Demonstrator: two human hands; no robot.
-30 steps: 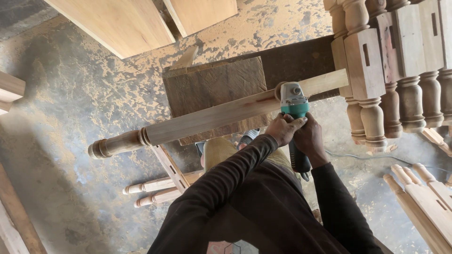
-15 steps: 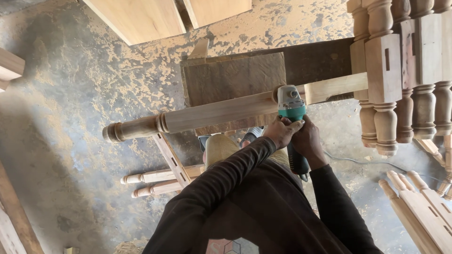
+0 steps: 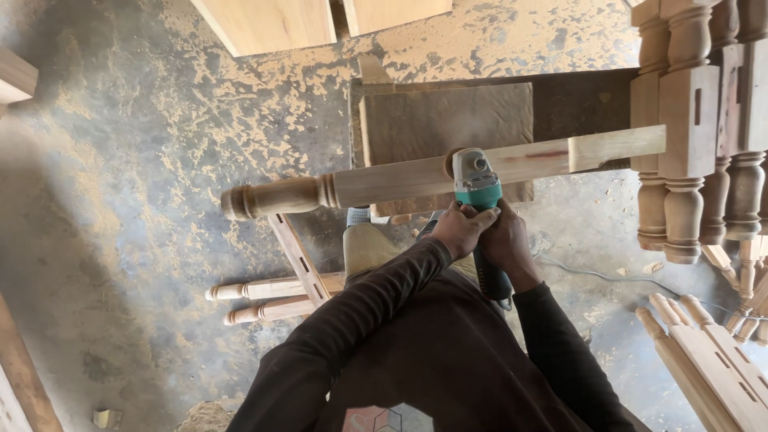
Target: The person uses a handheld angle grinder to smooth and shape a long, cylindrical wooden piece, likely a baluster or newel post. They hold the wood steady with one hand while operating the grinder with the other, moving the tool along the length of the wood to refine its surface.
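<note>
Grinder point(image 3: 478, 186) pressed on turned wooden leg point(image 3: 416, 178), both hands clamped on it.
Left hand point(image 3: 458, 230) and right hand point(image 3: 506, 240) gripped the body; leg lay across dark workpiece point(image 3: 448, 120) above sawdust floor point(image 3: 144, 160).

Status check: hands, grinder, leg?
Left hand and right hand both gripping the teal grinder. Head on the long turned leg. Nothing blocking.

Both hands, left hand point(image 3: 458, 230) and right hand point(image 3: 506, 240), grip a teal angle grinder point(image 3: 478, 186) pressed against a long turned wooden post point(image 3: 416, 179); more turned posts point(image 3: 696, 136) stand at right; sawdust covers the floor point(image 3: 144, 160).
</note>
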